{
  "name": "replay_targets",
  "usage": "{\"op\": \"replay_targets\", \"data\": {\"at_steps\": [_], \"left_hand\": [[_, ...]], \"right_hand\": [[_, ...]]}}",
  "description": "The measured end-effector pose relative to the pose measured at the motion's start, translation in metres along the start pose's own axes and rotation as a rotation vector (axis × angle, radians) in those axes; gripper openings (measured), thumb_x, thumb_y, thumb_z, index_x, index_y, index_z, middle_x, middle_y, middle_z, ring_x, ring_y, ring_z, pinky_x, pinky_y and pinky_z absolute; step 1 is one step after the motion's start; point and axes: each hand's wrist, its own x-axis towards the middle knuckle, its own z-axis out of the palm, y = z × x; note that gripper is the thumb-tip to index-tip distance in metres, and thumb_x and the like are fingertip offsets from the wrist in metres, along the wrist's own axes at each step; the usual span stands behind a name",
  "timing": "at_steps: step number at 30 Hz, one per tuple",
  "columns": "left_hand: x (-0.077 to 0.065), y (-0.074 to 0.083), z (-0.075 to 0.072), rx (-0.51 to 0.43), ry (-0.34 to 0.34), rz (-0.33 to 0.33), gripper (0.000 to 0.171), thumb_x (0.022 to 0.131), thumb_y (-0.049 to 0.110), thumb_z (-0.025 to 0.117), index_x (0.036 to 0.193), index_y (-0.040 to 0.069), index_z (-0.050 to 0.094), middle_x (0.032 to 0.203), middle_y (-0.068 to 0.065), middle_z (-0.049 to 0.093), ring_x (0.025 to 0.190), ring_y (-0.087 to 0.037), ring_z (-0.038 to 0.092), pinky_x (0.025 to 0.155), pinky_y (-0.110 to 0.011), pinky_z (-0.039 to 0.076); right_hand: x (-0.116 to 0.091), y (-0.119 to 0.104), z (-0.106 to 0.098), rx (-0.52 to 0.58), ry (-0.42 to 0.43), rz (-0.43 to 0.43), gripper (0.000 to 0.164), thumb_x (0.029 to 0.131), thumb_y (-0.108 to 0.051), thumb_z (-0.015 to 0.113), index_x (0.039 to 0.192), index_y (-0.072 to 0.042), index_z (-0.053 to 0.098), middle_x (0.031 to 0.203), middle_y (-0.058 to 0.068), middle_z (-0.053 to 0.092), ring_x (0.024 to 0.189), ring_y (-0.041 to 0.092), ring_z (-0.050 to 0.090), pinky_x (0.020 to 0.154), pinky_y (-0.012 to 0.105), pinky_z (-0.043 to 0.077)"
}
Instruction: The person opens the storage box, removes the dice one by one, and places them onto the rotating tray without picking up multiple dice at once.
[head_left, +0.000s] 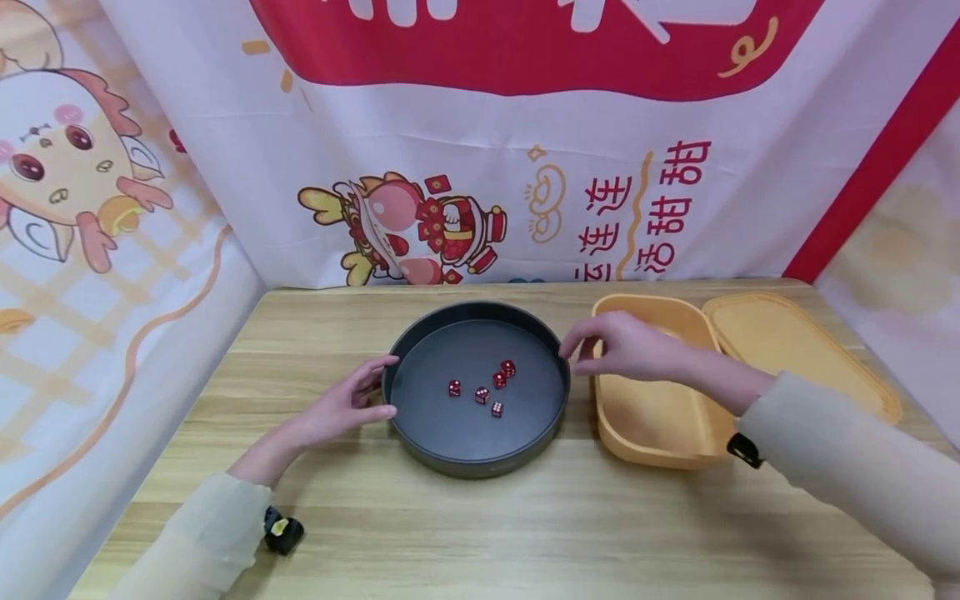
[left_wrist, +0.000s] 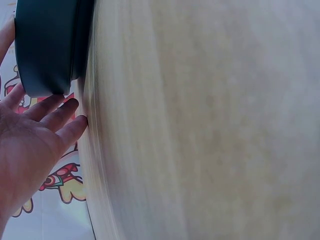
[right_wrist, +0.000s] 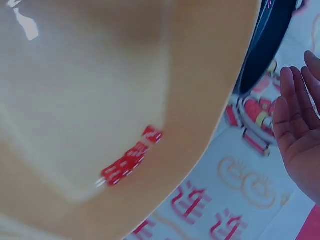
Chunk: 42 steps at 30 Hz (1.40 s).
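Several red dice with white dots (head_left: 482,396) lie loosely grouped on the floor of a round dark grey pan (head_left: 438,429). At the pan's left side is my left hand (head_left: 348,398), thumb and fingertips against the rim and outer wall, fingers spread and gently bent. My right hand (head_left: 626,346) hovers between the pan's right rim and an orange box (head_left: 652,454), its fingers loosely bent and nothing seen between them. Inside that box, the right wrist view shows more red dice (right_wrist: 127,160) in a row along one wall; my right hand and forearm mostly cover them in the head view.
An orange lid (head_left: 795,350) lies behind and to the right of the box, close to its edge. All this stands on a wood-grain table (head_left: 450,533). Printed cloth (head_left: 480,125) hangs along the table's back and sides.
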Motion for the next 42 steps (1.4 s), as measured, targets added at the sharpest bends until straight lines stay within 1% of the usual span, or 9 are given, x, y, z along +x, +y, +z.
{"op": "replay_targets", "data": {"at_steps": [6, 10, 14, 19, 21, 24, 29, 34, 42], "left_hand": [[0.000, 0.000, -0.001, 0.018, 0.003, -0.006, 0.070, 0.094, 0.017, 0.066, 0.153, 0.017, 0.026, 0.157, -0.021, 0.021, 0.142, -0.042, 0.021, 0.111, -0.057, 0.023], [0.000, 0.000, -0.001, 0.019, 0.004, -0.013, 0.070, 0.094, 0.017, 0.066, 0.153, 0.017, 0.026, 0.157, -0.021, 0.021, 0.142, -0.042, 0.020, 0.111, -0.056, 0.023], [0.000, 0.001, 0.000, 0.015, 0.001, -0.015, 0.070, 0.095, 0.017, 0.066, 0.153, 0.017, 0.026, 0.157, -0.021, 0.020, 0.142, -0.042, 0.020, 0.111, -0.056, 0.022], [0.001, 0.000, 0.000, 0.014, -0.001, -0.011, 0.071, 0.094, 0.016, 0.066, 0.152, 0.016, 0.026, 0.157, -0.021, 0.021, 0.142, -0.042, 0.020, 0.111, -0.056, 0.023], [0.001, 0.000, -0.001, 0.015, 0.001, -0.011, 0.071, 0.094, 0.016, 0.066, 0.152, 0.016, 0.026, 0.157, -0.021, 0.021, 0.142, -0.042, 0.020, 0.111, -0.056, 0.023], [0.001, 0.001, -0.001, 0.015, 0.003, -0.012, 0.071, 0.094, 0.016, 0.066, 0.152, 0.016, 0.026, 0.157, -0.021, 0.021, 0.142, -0.043, 0.021, 0.111, -0.056, 0.023], [0.000, 0.001, 0.000, 0.008, 0.001, -0.015, 0.071, 0.094, 0.016, 0.066, 0.152, 0.016, 0.026, 0.157, -0.021, 0.021, 0.142, -0.043, 0.020, 0.111, -0.056, 0.023], [0.000, 0.001, 0.000, 0.010, 0.002, -0.017, 0.070, 0.094, 0.016, 0.066, 0.152, 0.017, 0.027, 0.157, -0.021, 0.021, 0.142, -0.043, 0.019, 0.111, -0.056, 0.023], [0.000, 0.000, -0.001, 0.007, -0.001, -0.015, 0.071, 0.094, 0.017, 0.067, 0.152, 0.017, 0.026, 0.157, -0.022, 0.020, 0.142, -0.043, 0.019, 0.111, -0.056, 0.023]], "right_hand": [[-0.022, 0.026, -0.009, -0.025, 0.087, 0.020, 0.017, 0.084, -0.007, 0.076, 0.101, -0.008, 0.072, 0.097, 0.002, 0.069, 0.083, 0.012, 0.065, 0.072, 0.034, 0.055], [-0.037, 0.041, -0.014, -0.043, 0.132, 0.074, 0.020, 0.084, -0.009, 0.077, 0.103, -0.009, 0.072, 0.100, 0.001, 0.069, 0.084, 0.012, 0.065, 0.075, 0.039, 0.055], [-0.048, 0.059, -0.018, -0.045, 0.160, 0.141, 0.021, 0.084, -0.011, 0.077, 0.104, -0.011, 0.071, 0.098, 0.000, 0.068, 0.085, 0.014, 0.065, 0.074, 0.035, 0.056], [-0.058, 0.079, -0.022, -0.058, 0.206, 0.193, 0.026, 0.083, -0.012, 0.078, 0.107, -0.006, 0.070, 0.101, 0.008, 0.069, 0.088, 0.022, 0.065, 0.068, 0.029, 0.055], [-0.060, 0.086, -0.021, -0.047, 0.220, 0.187, 0.029, 0.083, -0.010, 0.078, 0.109, -0.001, 0.068, 0.104, 0.014, 0.068, 0.090, 0.027, 0.066, 0.068, 0.032, 0.057], [-0.059, 0.096, -0.018, -0.009, 0.226, 0.173, 0.036, 0.082, -0.005, 0.077, 0.114, 0.007, 0.063, 0.112, 0.024, 0.064, 0.098, 0.038, 0.064, 0.077, 0.042, 0.058], [-0.054, 0.110, -0.013, -0.024, 0.216, 0.186, 0.051, 0.082, -0.005, 0.077, 0.123, 0.015, 0.054, 0.123, 0.033, 0.055, 0.109, 0.048, 0.057, 0.089, 0.057, 0.050], [-0.048, 0.119, -0.009, -0.095, 0.218, 0.198, 0.055, 0.083, -0.009, 0.077, 0.125, 0.016, 0.052, 0.123, 0.035, 0.054, 0.108, 0.050, 0.057, 0.091, 0.058, 0.048], [-0.041, 0.121, -0.006, -0.124, 0.198, 0.236, 0.056, 0.085, -0.011, 0.075, 0.125, 0.018, 0.050, 0.123, 0.036, 0.054, 0.108, 0.048, 0.057, 0.096, 0.057, 0.044]]}}
